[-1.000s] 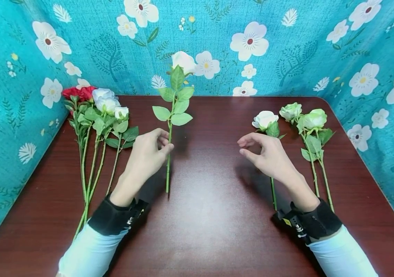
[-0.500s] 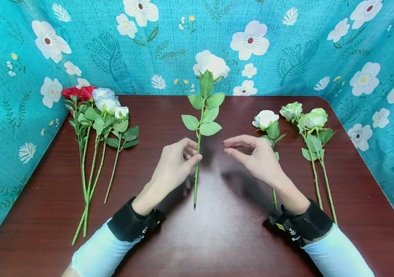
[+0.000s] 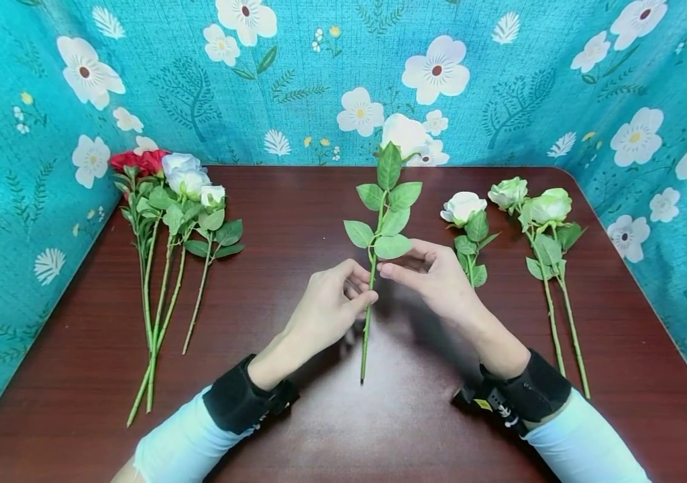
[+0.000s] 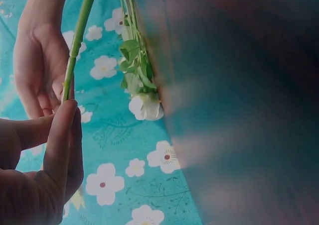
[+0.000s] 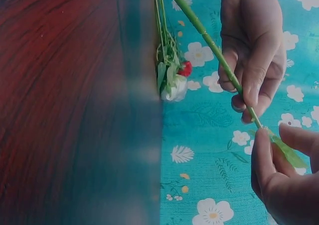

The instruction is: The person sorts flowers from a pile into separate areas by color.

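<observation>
A white rose (image 3: 405, 134) with a long green stem (image 3: 366, 339) stands upright over the middle of the dark red table (image 3: 319, 422). My left hand (image 3: 369, 294) pinches the stem below the leaves. My right hand (image 3: 393, 260) has come in from the right, and its thumb and fingers close on the stem at the lowest leaf (image 3: 392, 246). The right wrist view shows the stem (image 5: 209, 41) running from my left hand (image 5: 254, 51) to my right fingertips (image 5: 264, 140). In the left wrist view my left fingers (image 4: 62, 130) grip the stem (image 4: 79, 36).
A bunch of red and white roses (image 3: 165, 194) lies at the table's left. One white rose (image 3: 463, 208) and a pair of pale green ones (image 3: 545, 208) lie at the right. Teal flowered cloth (image 3: 500, 80) walls the table on three sides.
My left hand carried the upright rose from the left part of the table to the middle. My right hand moved left and took the stem, where before it hung open.
</observation>
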`<control>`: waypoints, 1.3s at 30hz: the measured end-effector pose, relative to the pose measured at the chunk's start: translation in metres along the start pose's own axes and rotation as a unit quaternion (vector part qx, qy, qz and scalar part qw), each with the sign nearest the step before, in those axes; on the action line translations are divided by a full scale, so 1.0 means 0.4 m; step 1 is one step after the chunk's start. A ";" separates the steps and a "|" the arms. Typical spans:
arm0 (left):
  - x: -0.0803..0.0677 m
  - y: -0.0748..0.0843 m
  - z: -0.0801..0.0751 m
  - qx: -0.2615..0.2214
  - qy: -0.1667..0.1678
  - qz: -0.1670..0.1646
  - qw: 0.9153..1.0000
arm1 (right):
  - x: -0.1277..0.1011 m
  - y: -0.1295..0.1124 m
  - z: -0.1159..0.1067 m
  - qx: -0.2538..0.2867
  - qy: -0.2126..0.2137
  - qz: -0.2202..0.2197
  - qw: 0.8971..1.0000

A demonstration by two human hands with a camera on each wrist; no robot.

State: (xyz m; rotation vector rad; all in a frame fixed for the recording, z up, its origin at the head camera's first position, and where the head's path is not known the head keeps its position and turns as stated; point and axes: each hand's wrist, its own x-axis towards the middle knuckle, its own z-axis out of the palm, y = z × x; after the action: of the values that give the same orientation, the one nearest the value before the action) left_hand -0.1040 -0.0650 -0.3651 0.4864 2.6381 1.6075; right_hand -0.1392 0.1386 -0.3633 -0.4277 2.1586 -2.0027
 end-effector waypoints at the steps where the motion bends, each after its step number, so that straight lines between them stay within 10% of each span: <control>1: -0.001 0.000 0.003 -0.002 -0.002 -0.001 1.000 | -0.001 0.000 0.002 0.010 0.002 0.002 1.000; 12: -0.012 0.001 0.020 -0.021 -0.006 0.025 0.999 | -0.005 0.001 0.011 0.062 0.004 0.027 0.998; 39: -0.026 -0.007 0.037 -0.060 -0.034 0.042 0.997 | -0.012 -0.002 0.018 -0.047 0.043 0.014 0.998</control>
State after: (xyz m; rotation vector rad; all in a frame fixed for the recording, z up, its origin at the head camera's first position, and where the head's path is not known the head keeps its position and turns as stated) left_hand -0.0921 -0.0560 -0.3760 0.6429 2.4848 1.7276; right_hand -0.1322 0.1333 -0.3634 -0.3287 2.3034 -1.9460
